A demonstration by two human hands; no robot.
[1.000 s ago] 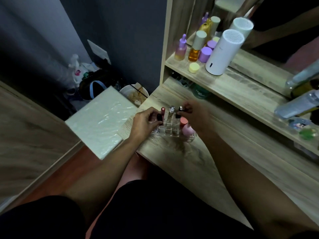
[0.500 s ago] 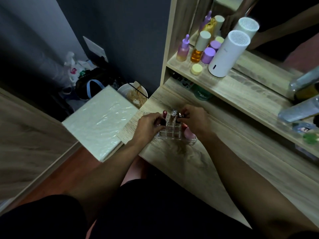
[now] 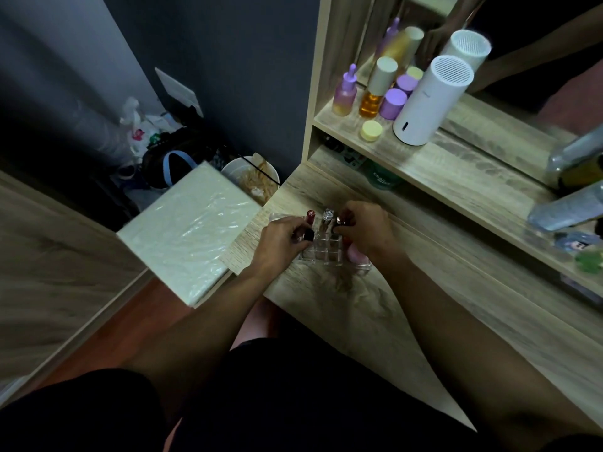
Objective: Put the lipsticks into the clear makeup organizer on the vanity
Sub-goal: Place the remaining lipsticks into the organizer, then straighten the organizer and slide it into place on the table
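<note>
A clear makeup organizer [image 3: 326, 256] with a grid of small cells stands on the wooden vanity top [image 3: 375, 305]. A red lipstick [image 3: 310, 216] and a clear-capped silver one [image 3: 327, 216] stand upright in its back row. My left hand [image 3: 282, 241] is shut on a dark lipstick [image 3: 308, 235] at the organizer's left side. My right hand [image 3: 367, 228] pinches a dark lipstick with a metallic end [image 3: 339, 223] over the back right cells. A pink rounded item [image 3: 355, 254] lies in the organizer's right part, half hidden under my right hand.
On the shelf above stand a white cylinder [image 3: 427, 102], purple and amber bottles [image 3: 372, 93] and a yellow jar [image 3: 371, 130]. A mirror [image 3: 522, 44] backs the shelf. A plastic-wrapped white board [image 3: 189, 233] and a cup [image 3: 251, 177] sit left of the vanity.
Both hands have stayed at the organizer with small finger shifts. The camera has tilted, so the whole scene sits slightly lower and to the right.
</note>
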